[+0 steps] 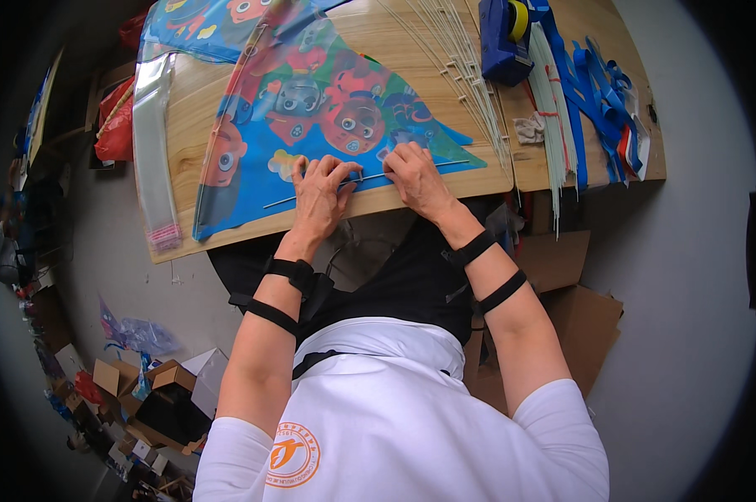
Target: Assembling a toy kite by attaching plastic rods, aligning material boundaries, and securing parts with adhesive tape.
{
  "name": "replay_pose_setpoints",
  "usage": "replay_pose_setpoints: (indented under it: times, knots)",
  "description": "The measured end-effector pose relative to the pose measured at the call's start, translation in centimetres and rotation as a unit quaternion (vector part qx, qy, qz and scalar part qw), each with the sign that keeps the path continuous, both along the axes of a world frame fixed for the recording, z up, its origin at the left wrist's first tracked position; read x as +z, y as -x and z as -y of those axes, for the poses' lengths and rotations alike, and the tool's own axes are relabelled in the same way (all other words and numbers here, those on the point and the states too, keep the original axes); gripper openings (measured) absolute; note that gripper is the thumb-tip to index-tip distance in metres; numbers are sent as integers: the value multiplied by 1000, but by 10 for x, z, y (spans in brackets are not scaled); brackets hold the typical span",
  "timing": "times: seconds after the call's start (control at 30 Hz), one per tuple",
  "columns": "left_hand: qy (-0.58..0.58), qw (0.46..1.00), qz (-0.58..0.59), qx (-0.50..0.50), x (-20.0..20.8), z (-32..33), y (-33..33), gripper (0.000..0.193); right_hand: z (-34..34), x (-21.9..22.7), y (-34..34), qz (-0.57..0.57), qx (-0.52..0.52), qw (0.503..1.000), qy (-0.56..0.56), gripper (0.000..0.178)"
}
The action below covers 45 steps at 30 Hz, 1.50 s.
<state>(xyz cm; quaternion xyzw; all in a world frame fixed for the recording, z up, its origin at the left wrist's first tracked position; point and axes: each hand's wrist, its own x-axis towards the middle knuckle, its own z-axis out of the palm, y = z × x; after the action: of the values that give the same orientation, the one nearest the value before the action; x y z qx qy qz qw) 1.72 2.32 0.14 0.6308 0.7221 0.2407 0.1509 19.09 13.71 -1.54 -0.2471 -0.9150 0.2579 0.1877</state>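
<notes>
A triangular kite sail [256, 197], printed in blue with cartoon figures, lies on the wooden table in front of me. Across its near part runs a thin grey rod [281, 202]. Thumb and fingers of my left hand [321, 197] pinch the rod near its middle, where a small fitting partly shows. Just to the right, my right hand [424, 182] has its fingers bent together on the same rod, whose far end sticks out past it over the sail's right corner. The exact grip under the right fingers is hidden.
Many thin rods with small white fittings [466, 71] lie at the back right, beside a blue tape dispenser [505, 42]. Blue ribbons [619, 109] and pale strips [552, 125] lie farther right. A clear plastic sleeve [156, 151] is at left. Cardboard boxes [574, 335] stand below the table.
</notes>
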Motion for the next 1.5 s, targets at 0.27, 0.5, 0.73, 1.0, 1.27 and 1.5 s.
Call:
replay_pose_setpoints:
  times: [0.27, 0.5, 0.73, 1.0, 1.27, 1.5]
  knots:
    - [0, 1000, 5, 4, -2, 1, 2, 30, 0, -4, 2, -5, -1, 1000, -2, 13]
    - [11, 1000, 8, 8, -1, 1, 1, 30, -1, -8, 2, -3, 0, 1000, -3, 15]
    - [8, 1000, -6, 7, -4, 2, 1, 29, -2, -5, 0, -2, 8, 1000, -3, 12]
    - [7, 1000, 5, 11, -5, 3, 2, 29, -3, 1, 0, 11, 12, 1000, 2, 17]
    - [-25, 997, 6, 66, 13, 15, 12, 53, -2, 2, -2, 3, 5, 1000, 16, 29]
    - [9, 967, -19, 253, 8, 91, 56, 57, 1, 24, 1, -31, -5, 997, -66, 35]
